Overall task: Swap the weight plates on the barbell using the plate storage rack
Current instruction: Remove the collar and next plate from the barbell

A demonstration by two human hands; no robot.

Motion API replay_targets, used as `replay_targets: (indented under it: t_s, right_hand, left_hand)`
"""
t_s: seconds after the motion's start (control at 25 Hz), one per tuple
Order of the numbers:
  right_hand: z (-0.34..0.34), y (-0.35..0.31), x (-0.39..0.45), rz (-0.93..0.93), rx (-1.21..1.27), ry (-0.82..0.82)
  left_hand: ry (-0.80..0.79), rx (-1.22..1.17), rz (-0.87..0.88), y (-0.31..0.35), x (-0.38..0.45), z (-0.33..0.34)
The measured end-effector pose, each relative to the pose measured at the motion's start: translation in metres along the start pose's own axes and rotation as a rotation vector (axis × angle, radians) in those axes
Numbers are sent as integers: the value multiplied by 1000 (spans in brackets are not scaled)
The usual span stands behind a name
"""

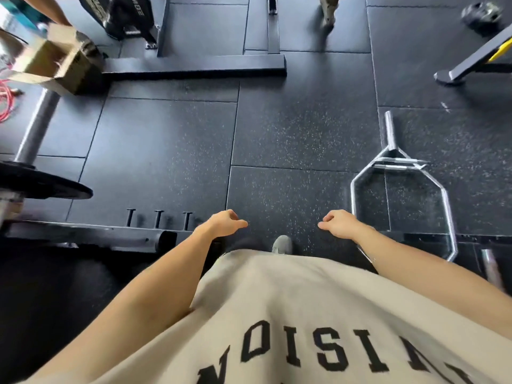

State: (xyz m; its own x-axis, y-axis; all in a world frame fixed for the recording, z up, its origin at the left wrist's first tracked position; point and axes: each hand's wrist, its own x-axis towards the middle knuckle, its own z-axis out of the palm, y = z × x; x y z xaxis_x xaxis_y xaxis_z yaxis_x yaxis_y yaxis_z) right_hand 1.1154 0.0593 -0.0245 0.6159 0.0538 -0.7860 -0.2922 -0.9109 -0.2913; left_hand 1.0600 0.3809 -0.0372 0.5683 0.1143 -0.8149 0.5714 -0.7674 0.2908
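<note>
A barbell sleeve (36, 126) juts out at the left with a black weight plate (41, 182) on it. Far away at the top left, black plates (122, 15) lean in a storage rack. My left hand (225, 223) and my right hand (336, 223) hang in front of me over the rubber floor, fingers loosely curled, holding nothing. Both hands are well away from the barbell and the plates.
A chrome hex bar (401, 173) lies on the floor at the right. A black rack base beam (194, 69) crosses the floor ahead. A cardboard box (52, 59) and red cord (7, 101) sit at the left. A bench leg (471, 65) stands far right. My shoe (282, 244) shows below.
</note>
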Motion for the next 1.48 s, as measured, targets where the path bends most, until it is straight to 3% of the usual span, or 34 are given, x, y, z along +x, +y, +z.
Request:
replay_targets:
  t_s: [0.32, 0.48, 0.64, 1.04, 1.28, 1.48]
  right_hand:
    - [-139, -140, 158, -28, -28, -70]
    - [-209, -215, 244, 17, -44, -56]
    - [-289, -325, 321, -53, -64, 28]
    - [-394, -624, 508, -279, -390, -112]
    - [-408, -842, 580, -545, -792, -242]
    - [-338, -1006, 593, -778, -1099, -355]
  left_hand:
    - [-31, -99, -62, 67, 136, -152]
    - [6, -153, -29, 88, 218, -261]
    - [39, -152, -29, 114, 277, -387]
    - [136, -495, -230, 79, 399, -598]
    - [294, -887, -486, 26, 414, -671]
    - [440, -1238, -665, -32, 410, -693]
